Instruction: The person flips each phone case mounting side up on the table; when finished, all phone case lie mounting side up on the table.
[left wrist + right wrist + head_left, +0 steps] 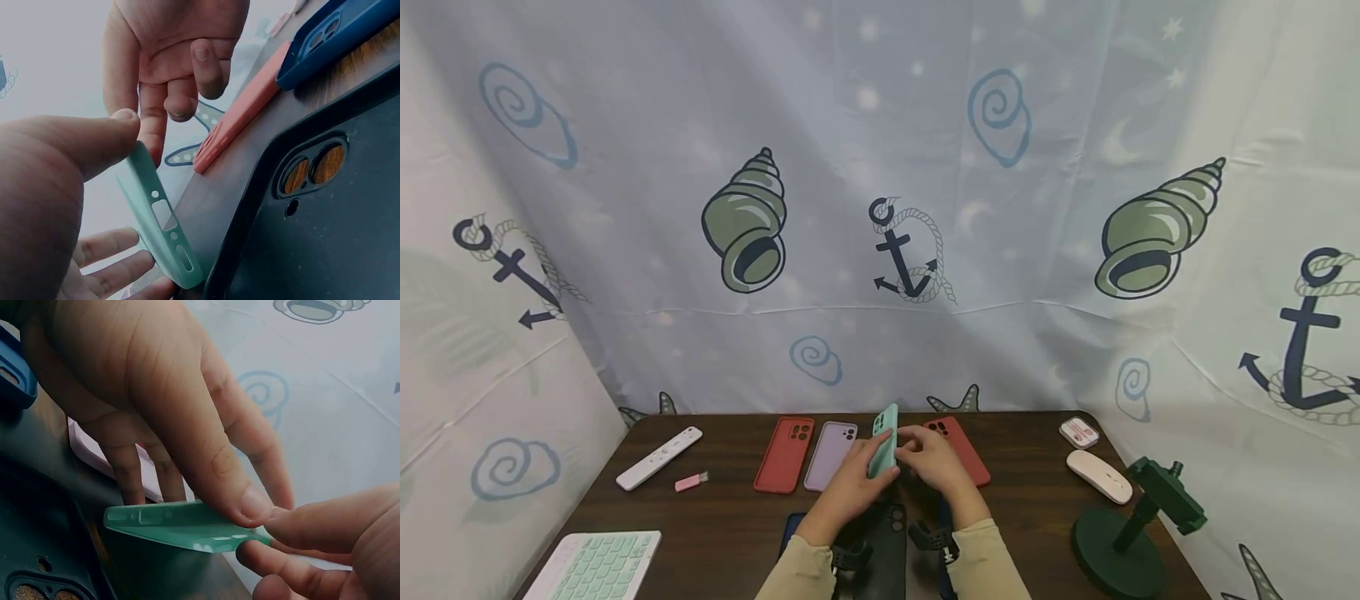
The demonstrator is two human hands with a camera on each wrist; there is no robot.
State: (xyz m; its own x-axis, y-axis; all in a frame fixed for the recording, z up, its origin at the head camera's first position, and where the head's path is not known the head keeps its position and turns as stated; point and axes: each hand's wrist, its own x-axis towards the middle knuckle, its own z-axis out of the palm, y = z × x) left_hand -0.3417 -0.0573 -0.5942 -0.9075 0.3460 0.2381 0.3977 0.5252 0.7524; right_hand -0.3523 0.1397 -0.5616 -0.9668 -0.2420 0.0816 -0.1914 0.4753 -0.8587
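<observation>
A mint green phone case (pixel 887 419) stands tilted on edge between the two hands, above the table. My left hand (pixel 853 479) grips it from the left, thumb on one face and fingers behind. In the left wrist view the cutouts along the case's (pixel 164 215) end show. My right hand (pixel 934 458) pinches the case's far edge with thumb and index finger, seen close to the left thumb in the right wrist view. Below the hands lies a black phone case (pixel 883 554), partly covered by the wrists.
Behind the hands lie a red case (pixel 784 454), a lilac case (pixel 831 450) and another red case (pixel 967 454). Blue cases (pixel 790 527) flank the black one. Left are a white remote, pink USB stick and keyboard (pixel 602 567); right, a mouse (pixel 1099 476) and green stand (pixel 1120 550).
</observation>
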